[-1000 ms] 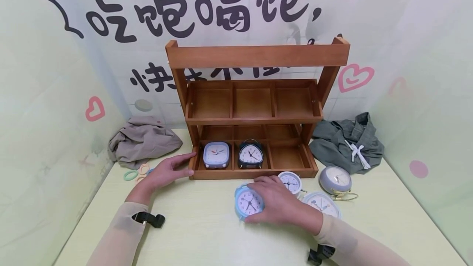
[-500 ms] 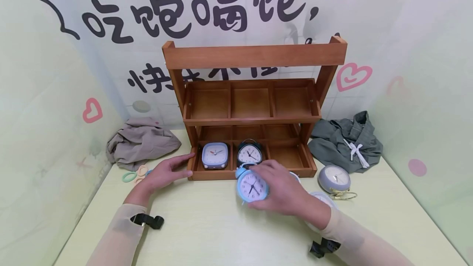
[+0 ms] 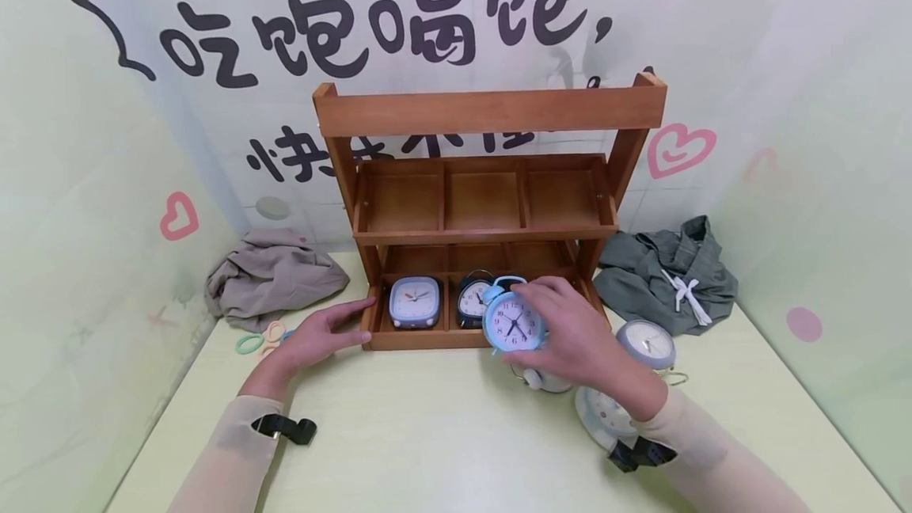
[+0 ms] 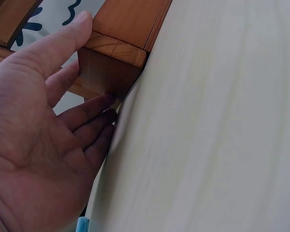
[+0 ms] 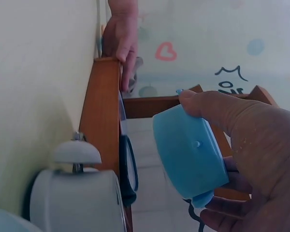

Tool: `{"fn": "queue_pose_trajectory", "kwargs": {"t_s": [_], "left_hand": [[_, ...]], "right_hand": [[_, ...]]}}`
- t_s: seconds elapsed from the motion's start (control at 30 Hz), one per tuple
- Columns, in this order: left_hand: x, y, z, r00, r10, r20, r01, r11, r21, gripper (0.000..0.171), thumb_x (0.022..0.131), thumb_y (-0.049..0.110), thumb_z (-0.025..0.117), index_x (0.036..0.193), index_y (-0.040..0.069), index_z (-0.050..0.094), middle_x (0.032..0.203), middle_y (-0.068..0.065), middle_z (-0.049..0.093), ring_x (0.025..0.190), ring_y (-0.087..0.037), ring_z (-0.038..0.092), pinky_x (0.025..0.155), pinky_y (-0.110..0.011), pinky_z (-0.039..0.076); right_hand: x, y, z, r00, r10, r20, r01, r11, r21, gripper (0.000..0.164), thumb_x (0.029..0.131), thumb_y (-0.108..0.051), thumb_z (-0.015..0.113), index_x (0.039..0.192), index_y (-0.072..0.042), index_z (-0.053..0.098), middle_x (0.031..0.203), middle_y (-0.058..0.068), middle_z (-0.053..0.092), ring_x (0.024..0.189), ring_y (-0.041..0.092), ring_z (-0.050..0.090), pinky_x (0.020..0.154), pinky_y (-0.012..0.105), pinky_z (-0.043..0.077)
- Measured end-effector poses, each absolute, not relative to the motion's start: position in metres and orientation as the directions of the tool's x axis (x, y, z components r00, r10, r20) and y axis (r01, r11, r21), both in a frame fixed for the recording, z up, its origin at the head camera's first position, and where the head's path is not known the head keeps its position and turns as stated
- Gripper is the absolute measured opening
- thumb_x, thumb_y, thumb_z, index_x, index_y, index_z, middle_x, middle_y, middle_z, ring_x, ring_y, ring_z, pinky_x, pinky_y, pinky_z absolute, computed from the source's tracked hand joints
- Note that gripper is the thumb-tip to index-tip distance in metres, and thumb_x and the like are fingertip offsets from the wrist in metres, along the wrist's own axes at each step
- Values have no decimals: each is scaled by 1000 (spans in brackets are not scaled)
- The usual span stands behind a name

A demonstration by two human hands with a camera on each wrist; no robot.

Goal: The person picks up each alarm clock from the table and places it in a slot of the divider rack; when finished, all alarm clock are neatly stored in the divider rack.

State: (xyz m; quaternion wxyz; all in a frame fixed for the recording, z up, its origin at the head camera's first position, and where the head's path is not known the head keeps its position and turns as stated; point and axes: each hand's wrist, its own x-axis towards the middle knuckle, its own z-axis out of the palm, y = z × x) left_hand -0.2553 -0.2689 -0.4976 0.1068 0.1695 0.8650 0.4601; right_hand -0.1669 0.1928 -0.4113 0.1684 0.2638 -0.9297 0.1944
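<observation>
In the head view my right hand (image 3: 580, 331) holds a light blue twin-bell alarm clock (image 3: 514, 323), dial outward, before the lower tier of a brown wooden shelf (image 3: 435, 340). The right wrist view shows this clock's blue back (image 5: 186, 150) between thumb and fingers. My left hand (image 3: 321, 336) touches the shelf's left front corner. Up close in the left wrist view, its thumb and fingertips lie against the wood (image 4: 111, 67). A blue-purple square clock (image 3: 415, 301) sits in the lower left compartment. The black clock (image 3: 470, 299) beside it is partly hidden.
A white twin-bell clock (image 5: 75, 198), a pale round clock (image 3: 606, 414) and a grey-purple clock (image 3: 647, 341) stand on the table at right. Grey-brown cloth (image 3: 274, 275) and scissors (image 3: 249, 343) lie left; dark grey cloth (image 3: 663, 275) lies right.
My right hand has lifted the light blue clock from the table and carried it up and right, so it now partly covers the black clock. My left hand stays at the shelf corner.
</observation>
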Motion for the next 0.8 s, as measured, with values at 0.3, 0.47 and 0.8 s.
{"fn": "queue_pose_trajectory", "kwargs": {"t_s": [0.3, 0.47, 0.8], "left_hand": [[-254, -269, -498, -917, 398, -25, 193, 497, 846, 72, 99, 45, 86, 164, 28, 59, 174, -7, 46, 164, -35, 35, 133, -59, 27], [-255, -273, -498, -919, 394, -20, 200, 508, 838, 72, 99, 47, 86, 163, 29, 60, 173, -8, 47, 164, -36, 35, 133, -61, 28], [-256, -272, -501, -917, 399, -7, 211, 499, 841, 70, 99, 45, 86, 162, 29, 61, 172, -8, 48, 163, -35, 37, 133, -60, 27]], "right_hand": [[-185, 213, -407, -850, -386, 359, -495, 817, -296, 96, 78, -51, 102, 154, -8, 64, 145, 12, 69, 136, 35, 54, 90, 50, 66], [-202, 228, -407, -881, -353, 315, -449, 834, -320, 96, 79, -51, 101, 154, -6, 63, 144, 16, 68, 131, 36, 55, 92, 55, 64], [-230, 258, -418, -900, -361, 244, -430, 831, -352, 93, 83, -53, 99, 155, -6, 64, 143, 17, 71, 130, 40, 56, 99, 61, 61]]}}
